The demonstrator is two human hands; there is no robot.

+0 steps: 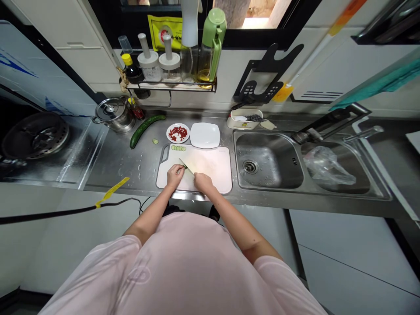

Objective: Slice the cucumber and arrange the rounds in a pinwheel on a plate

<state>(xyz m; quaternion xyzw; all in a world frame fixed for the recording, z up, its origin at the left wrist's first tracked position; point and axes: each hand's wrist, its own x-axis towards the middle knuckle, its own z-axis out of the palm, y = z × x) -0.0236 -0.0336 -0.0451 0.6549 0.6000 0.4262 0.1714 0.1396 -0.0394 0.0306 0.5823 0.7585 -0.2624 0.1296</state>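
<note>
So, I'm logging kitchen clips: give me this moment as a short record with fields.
Right hand: at the end of a kitchen knife, apparently holding it
Left hand: closed, beside the blade
Cutting board: white, with cucumber slices
Nearby: cucumber; round plate of chopped red pieces; white square plate
Rest: steel sink; lidded steel pot

You've got on a loose, pale pink short-sleeved T-shirt (187, 267), its soft fabric falling in gentle folds, with a faint round mark (139, 275) in the same tone on the front. Its wide left sleeve (111, 258) and right sleeve (275, 280) end above the elbows. Your left hand (175, 176) and right hand (203, 183) are bare.
</note>
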